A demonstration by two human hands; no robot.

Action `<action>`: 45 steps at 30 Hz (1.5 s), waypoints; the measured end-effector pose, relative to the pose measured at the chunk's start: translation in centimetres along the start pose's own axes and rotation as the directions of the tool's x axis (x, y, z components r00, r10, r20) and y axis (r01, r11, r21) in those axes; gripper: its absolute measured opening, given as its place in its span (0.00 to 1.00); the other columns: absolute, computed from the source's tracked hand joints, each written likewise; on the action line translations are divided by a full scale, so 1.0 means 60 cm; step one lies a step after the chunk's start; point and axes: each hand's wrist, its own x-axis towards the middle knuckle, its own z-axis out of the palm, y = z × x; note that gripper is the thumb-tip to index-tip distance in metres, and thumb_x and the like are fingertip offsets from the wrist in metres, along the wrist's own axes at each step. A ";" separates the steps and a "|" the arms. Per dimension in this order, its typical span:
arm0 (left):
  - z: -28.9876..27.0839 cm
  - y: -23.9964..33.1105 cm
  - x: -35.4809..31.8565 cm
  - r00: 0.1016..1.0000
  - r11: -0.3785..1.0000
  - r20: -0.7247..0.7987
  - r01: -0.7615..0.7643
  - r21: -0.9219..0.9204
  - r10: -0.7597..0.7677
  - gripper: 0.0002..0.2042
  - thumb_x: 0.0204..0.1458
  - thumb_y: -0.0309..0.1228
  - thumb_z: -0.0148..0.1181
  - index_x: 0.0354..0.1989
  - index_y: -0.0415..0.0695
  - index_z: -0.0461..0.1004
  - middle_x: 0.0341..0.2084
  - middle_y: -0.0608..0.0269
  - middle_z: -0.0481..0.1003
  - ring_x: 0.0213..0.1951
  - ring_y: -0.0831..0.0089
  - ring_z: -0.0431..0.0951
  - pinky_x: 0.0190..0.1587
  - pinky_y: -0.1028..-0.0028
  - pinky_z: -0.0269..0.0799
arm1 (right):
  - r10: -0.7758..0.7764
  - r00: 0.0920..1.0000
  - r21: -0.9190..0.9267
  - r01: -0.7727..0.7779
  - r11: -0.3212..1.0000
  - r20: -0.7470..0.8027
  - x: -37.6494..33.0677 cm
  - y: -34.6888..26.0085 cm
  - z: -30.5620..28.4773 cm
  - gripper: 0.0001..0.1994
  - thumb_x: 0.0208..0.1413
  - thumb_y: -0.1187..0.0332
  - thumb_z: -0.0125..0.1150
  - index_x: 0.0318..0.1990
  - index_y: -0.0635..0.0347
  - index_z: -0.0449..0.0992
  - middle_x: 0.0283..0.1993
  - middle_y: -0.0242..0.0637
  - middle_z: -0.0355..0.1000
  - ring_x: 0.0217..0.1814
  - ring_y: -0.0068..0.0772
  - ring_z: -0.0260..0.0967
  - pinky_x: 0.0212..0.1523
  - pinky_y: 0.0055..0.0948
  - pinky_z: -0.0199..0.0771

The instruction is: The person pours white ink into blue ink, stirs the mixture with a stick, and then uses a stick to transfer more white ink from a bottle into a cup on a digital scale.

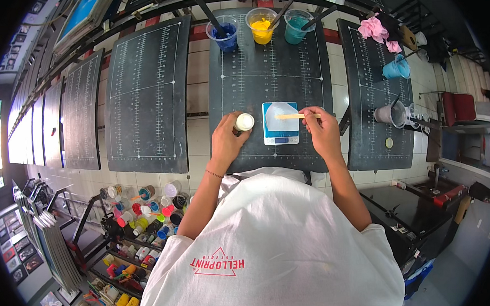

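My left hand [227, 138] is wrapped round a small jar [244, 122] with a pale round top, upright on the dark board. Whether that top is a lid or the jar's contents I cannot tell. Between the fingers of my right hand [323, 132] is a flat wooden stick [292, 116], lying level with its tip above a whitish, roughly round sheet or shallow dish [280, 125]. That whitish piece rests on the blue plate of a small digital scale [281, 141], which sits between my two hands.
Along the board's far end stand clear cups of blue paint [226, 40], yellow paint [262, 31] and teal paint [294, 33], each with a stirrer. More ruled boards [145, 103] flank this one. Paint containers [143, 214] crowd the lower left; a grey cup [390, 115] is at right.
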 end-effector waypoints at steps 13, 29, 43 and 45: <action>-0.009 0.061 0.009 0.989 0.989 0.029 -0.143 -0.028 0.144 0.23 0.43 0.24 0.71 0.51 0.45 0.77 0.49 0.61 0.77 0.38 0.64 0.82 0.40 0.70 0.79 | -0.163 0.970 0.018 0.163 0.987 0.179 -0.014 -0.062 0.054 0.13 0.67 0.64 0.57 0.45 0.66 0.80 0.32 0.42 0.79 0.30 0.31 0.76 0.31 0.31 0.72; -0.001 0.056 0.013 0.992 0.992 0.039 -0.118 -0.034 0.120 0.22 0.45 0.26 0.72 0.51 0.45 0.76 0.47 0.61 0.78 0.35 0.64 0.82 0.39 0.69 0.79 | 0.100 0.986 0.323 -0.139 0.936 0.135 0.001 -0.026 0.019 0.14 0.69 0.62 0.56 0.43 0.65 0.82 0.29 0.30 0.75 0.29 0.15 0.66 0.32 0.19 0.69; -0.004 0.037 0.014 0.999 0.999 0.007 -0.041 -0.010 0.041 0.20 0.47 0.28 0.72 0.51 0.44 0.77 0.41 0.61 0.77 0.29 0.68 0.78 0.35 0.71 0.76 | -0.410 0.911 -0.388 0.364 0.847 -0.039 -0.005 0.015 0.010 0.07 0.65 0.69 0.59 0.42 0.63 0.80 0.32 0.42 0.76 0.30 0.42 0.74 0.33 0.37 0.73; -0.002 0.037 0.015 0.998 0.998 0.001 -0.063 -0.007 0.063 0.20 0.48 0.28 0.72 0.51 0.44 0.77 0.40 0.61 0.77 0.29 0.68 0.78 0.35 0.71 0.76 | -0.418 0.908 -0.413 0.373 0.831 -0.022 -0.004 0.020 0.011 0.07 0.64 0.69 0.60 0.40 0.63 0.80 0.33 0.43 0.76 0.32 0.47 0.74 0.34 0.40 0.73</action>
